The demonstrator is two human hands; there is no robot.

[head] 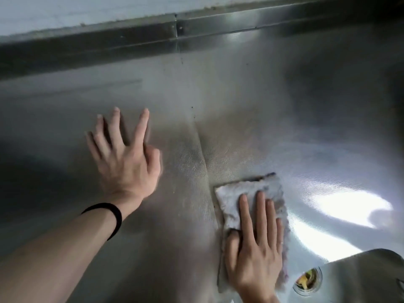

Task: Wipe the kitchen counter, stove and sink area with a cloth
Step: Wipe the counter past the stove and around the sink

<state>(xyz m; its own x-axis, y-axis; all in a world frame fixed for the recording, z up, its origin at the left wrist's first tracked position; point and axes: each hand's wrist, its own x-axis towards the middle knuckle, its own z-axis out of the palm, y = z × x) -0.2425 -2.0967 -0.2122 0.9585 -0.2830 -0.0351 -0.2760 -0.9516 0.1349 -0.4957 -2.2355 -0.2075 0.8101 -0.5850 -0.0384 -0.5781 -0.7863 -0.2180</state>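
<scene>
The right hand's fingers lay straight and close together, pressed flat on a pale grey cloth, with the thumb tucked against the cloth's left edge. The right hand covered the near half of the folded cloth, which lay flat on the stainless steel counter just right of a seam running across the metal. The left hand's fingers were spread wide and straight, holding nothing. The left hand was blurred over the bare counter left of the seam, well apart from the cloth, and whether it touched the steel could not be told. A black band circled the left wrist. At the lower right, near the cloth's corner, the rounded edge of the sink dropped away. Its drain strainer held yellowish food scraps. Bright glare lay on the counter right of the cloth. At the far edge a low steel backsplash rose to a pale wall.
</scene>
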